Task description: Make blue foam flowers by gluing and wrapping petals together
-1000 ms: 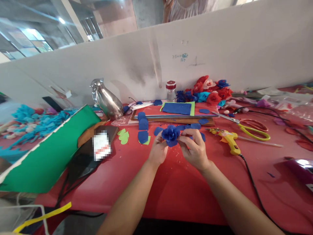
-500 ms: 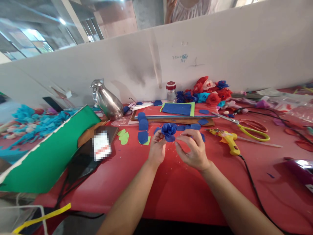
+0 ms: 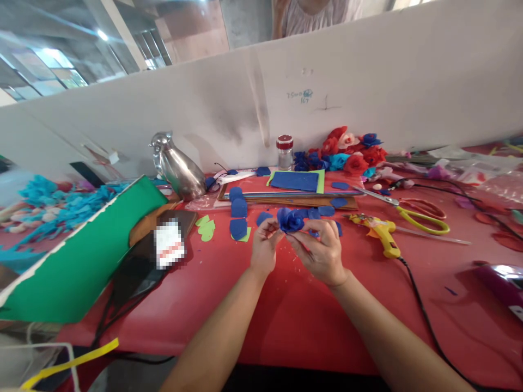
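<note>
A blue flower (image 3: 291, 220) is held above the red table (image 3: 261, 321), where it is gripped from its left side by the closed fingers of the left hand (image 3: 265, 247), while its lower right edge is pinched by the right hand (image 3: 322, 249). On the white wall (image 3: 171, 114), what seems to be "2500" and "167" is written by hand, beside a scribbled mark (image 3: 308, 93); the white label (image 3: 169, 243) is pixelated and cannot be read.
</note>
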